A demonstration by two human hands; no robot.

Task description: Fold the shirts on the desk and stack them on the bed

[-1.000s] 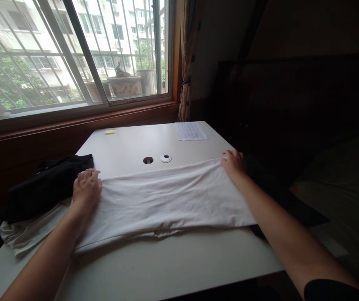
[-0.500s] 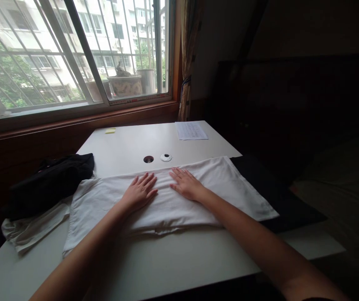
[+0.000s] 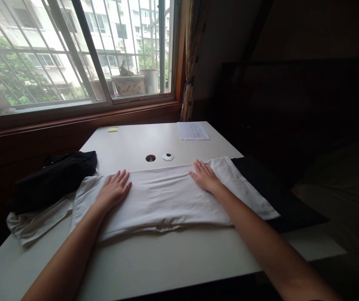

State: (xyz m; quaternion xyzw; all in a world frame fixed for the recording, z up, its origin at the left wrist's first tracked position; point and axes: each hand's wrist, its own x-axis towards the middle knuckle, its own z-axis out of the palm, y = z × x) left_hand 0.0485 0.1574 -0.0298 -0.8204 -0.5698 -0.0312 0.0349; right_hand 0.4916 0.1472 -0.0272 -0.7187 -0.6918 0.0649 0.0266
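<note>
A white garment (image 3: 163, 196), which looks like folded trousers, lies lengthwise across the white table. My left hand (image 3: 113, 190) rests flat on its left part, fingers spread. On the right part, close to the far edge, my right hand (image 3: 203, 175) also lies flat with its fingers out. Between the hands the cloth shows shallow wrinkles, and its near edge is bunched a little in the middle. Neither hand grips the fabric.
A heap of black clothing (image 3: 54, 179) lies at the left, over a pale cloth (image 3: 41, 221). Dark fabric (image 3: 280, 200) sticks out beyond the garment's right end. Toward the back of the table (image 3: 135, 140) are printed sheets (image 3: 193, 131), a yellow note (image 3: 113, 129), a round hole and a white cap (image 3: 167, 156).
My hands have slid apart over the white garment, the left one leftward and the right one rightward. The cloth between them looks flatter. The view has shifted slightly.
</note>
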